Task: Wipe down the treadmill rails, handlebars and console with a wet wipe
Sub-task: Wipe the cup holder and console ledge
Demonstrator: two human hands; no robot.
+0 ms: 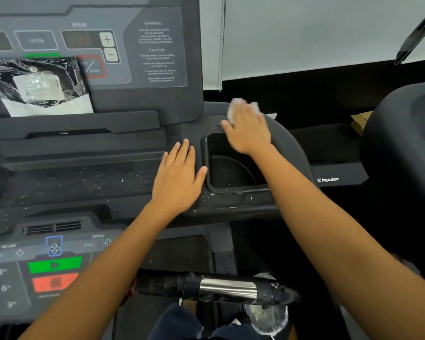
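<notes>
While both arms reach forward, the console [123, 101] fills the left and centre of the view, dark grey, with its upper display panel and a lower button panel (green and red keys). A second machine [402, 143] stands to the right, apart from it. Tray [71, 180] across the console middle: white specks on its floor. Cup holder [228, 173] at the right end of the console, a dark, deep pocket. Handlebar [227, 289] low in the view, with a bright metal band. Wipe pack [42, 84] leans against the display, left of centre. Left hand [179, 177]: palm down, fingers straight and slightly spread, resting flat on the console just left of the cup holder, holding nothing. Right hand [249, 133]: blurred, reaching over the cup holder's far rim, fingers laid fairly flat on the wipe [236, 106], pressing it to the console's rounded far right corner. The wipe is white, bunched, showing beyond the fingertips.
</notes>
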